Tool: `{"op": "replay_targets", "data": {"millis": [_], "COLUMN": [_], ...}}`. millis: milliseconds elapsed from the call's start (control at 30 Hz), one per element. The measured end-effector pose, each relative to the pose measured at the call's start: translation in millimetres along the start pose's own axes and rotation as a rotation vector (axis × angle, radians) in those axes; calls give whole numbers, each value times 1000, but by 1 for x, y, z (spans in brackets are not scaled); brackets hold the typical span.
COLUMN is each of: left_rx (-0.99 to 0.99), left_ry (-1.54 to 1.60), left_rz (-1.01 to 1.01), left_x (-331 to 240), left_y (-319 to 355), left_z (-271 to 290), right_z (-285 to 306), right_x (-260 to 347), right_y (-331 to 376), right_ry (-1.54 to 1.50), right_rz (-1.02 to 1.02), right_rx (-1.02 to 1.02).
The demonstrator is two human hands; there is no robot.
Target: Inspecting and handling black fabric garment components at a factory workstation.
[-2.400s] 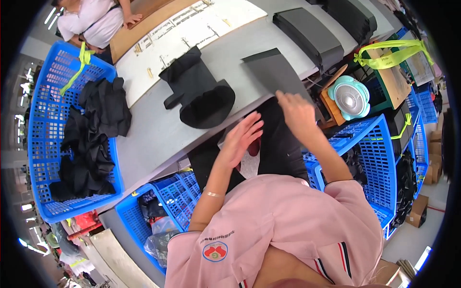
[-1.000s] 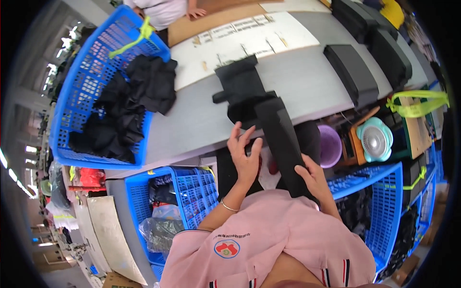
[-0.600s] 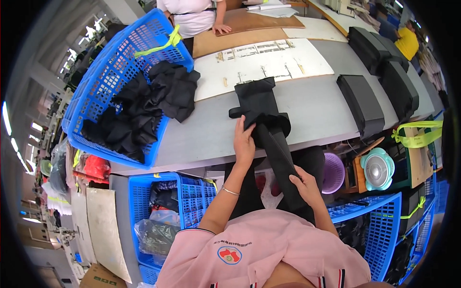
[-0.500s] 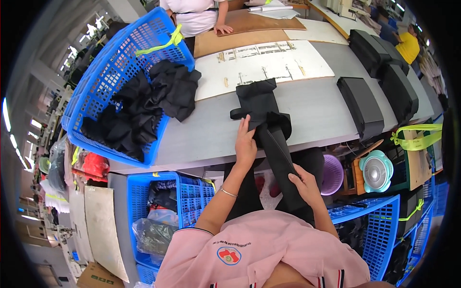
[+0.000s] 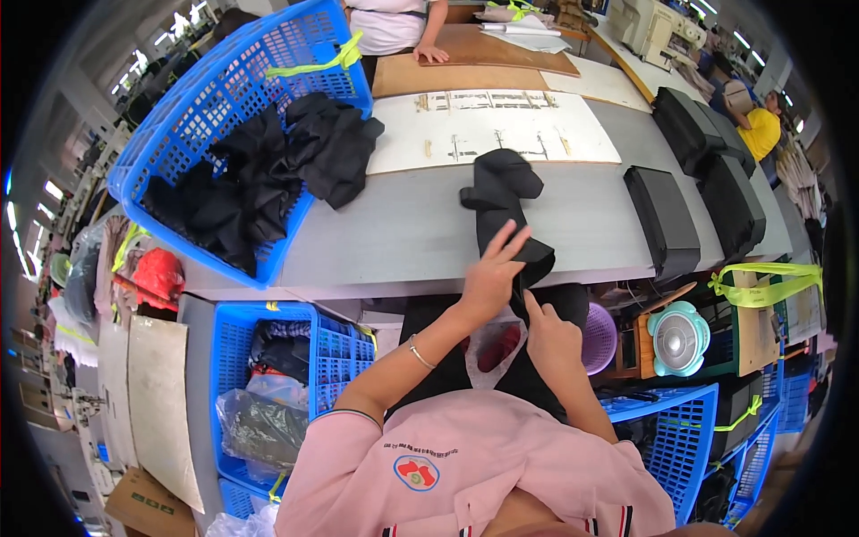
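A folded black fabric piece (image 5: 501, 219) lies on the grey table in front of me, with a bunched loop at its far end and its near end at the table's edge. Over its near part is my left hand (image 5: 488, 286), open, with index and middle fingers stretched apart. Just below the edge, my right hand (image 5: 553, 340) points its index finger up to the fabric's near end, touching or almost touching it. The other right fingers are curled, and what they may hold is hidden.
A tilted blue crate (image 5: 210, 98) of black cloth stands left on the table. White boards (image 5: 501, 125) lie beyond, and stacked black padded pieces (image 5: 662, 219) sit right. Another person's hand (image 5: 431, 54) rests on a brown board. Below are blue crates (image 5: 309, 358) and a teal fan (image 5: 678, 338).
The long black strip that ran down toward my lap is now gathered up at the table edge. My right hand has moved up and left, close to my left hand. The view has shifted slightly.
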State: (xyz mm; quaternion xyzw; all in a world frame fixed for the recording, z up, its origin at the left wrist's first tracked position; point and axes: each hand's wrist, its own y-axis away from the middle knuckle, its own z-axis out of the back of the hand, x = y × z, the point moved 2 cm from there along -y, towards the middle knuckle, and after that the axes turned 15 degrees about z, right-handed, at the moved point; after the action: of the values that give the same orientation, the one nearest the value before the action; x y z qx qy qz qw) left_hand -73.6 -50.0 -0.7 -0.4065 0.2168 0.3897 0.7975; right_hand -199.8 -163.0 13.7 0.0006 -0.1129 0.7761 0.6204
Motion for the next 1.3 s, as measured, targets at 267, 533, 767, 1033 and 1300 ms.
{"op": "replay_targets", "data": {"millis": [267, 533, 767, 1033, 1300], "left_rx": [37, 168, 132, 162, -50], "left_ry": [25, 57, 10, 124, 177], "left_rz": [-153, -193, -213, -174, 14], "left_x": [-20, -52, -71, -80, -69], "left_y": [11, 24, 29, 22, 24], "left_z": [14, 11, 32, 42, 42], "right_z": [-25, -85, -34, -25, 5], "right_x": [-11, -55, -42, -39, -45], "right_y": [-1, -20, -32, -62, -66], "right_ry": [16, -570, -879, -884, -1875], "right_rz": [-138, 32, 7, 102, -720], "right_rx": [-152, -454, -426, -188, -672]}}
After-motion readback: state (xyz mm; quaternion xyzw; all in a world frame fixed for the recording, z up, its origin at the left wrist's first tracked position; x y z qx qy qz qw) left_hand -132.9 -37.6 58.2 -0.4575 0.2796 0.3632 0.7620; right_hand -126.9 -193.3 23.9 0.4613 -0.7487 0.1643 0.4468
